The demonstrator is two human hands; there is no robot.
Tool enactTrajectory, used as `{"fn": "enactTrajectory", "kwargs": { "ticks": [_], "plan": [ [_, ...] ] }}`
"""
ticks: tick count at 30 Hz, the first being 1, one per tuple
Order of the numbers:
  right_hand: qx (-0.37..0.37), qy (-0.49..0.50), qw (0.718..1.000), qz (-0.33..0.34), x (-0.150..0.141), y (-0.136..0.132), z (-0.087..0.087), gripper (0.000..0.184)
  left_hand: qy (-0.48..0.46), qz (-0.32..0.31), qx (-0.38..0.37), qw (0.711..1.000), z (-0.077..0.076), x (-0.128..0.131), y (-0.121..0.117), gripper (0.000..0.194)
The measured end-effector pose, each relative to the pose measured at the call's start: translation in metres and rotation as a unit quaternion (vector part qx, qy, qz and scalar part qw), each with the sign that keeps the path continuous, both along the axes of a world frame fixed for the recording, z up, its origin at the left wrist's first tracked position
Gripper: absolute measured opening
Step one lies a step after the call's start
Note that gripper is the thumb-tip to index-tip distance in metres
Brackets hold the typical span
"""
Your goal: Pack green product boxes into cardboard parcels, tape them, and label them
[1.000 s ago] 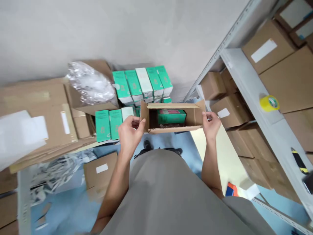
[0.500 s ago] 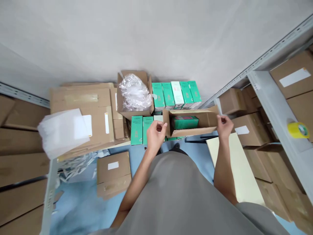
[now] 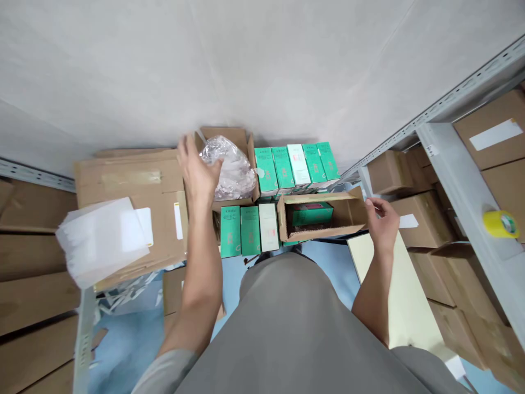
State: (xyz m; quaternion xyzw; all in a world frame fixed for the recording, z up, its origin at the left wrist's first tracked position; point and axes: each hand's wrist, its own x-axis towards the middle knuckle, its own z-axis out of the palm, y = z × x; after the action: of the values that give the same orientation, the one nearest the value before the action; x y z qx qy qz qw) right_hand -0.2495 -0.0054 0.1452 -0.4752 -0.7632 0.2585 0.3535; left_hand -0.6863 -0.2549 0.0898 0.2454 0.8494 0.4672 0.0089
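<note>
My right hand (image 3: pixel 382 219) grips the right end of an open cardboard carton (image 3: pixel 353 214), which has a green box (image 3: pixel 312 214) lying inside. My left hand (image 3: pixel 196 171) is raised with fingers spread, holding nothing, just left of a crumpled clear plastic bag (image 3: pixel 229 167) that sits in an open brown box (image 3: pixel 226 135). Green and white product boxes stand in a row behind the carton (image 3: pixel 297 165) and in a second row (image 3: pixel 249 230) to its left.
Flattened cardboard (image 3: pixel 135 180) and a stack of white sheets (image 3: pixel 100 238) lie at the left. A metal shelf (image 3: pixel 459 180) with brown cartons and a yellow tape roll (image 3: pixel 500 223) runs along the right. A cream board (image 3: pixel 406 295) lies on the blue floor.
My left hand has let go of the carton's left end and moved up and left towards the plastic bag. My right hand still holds the carton.
</note>
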Motion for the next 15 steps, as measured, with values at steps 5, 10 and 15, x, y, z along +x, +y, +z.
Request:
{"fn": "enactTrajectory", "kwargs": {
  "ticks": [5,10,15],
  "plan": [
    [-0.008,0.008,1.000,0.007,-0.006,-0.016,0.015,0.052,-0.041,0.065,-0.049,0.996,0.000,-0.021,0.014,0.041],
    [-0.023,0.012,0.999,0.029,-0.023,-0.030,0.028,0.051,0.001,0.136,0.085,0.987,0.034,0.005,0.005,0.031],
    [-0.039,0.057,0.984,0.166,-0.071,-0.051,0.035,0.035,0.070,0.078,0.230,0.968,0.090,0.058,-0.007,0.030]
  ]
}}
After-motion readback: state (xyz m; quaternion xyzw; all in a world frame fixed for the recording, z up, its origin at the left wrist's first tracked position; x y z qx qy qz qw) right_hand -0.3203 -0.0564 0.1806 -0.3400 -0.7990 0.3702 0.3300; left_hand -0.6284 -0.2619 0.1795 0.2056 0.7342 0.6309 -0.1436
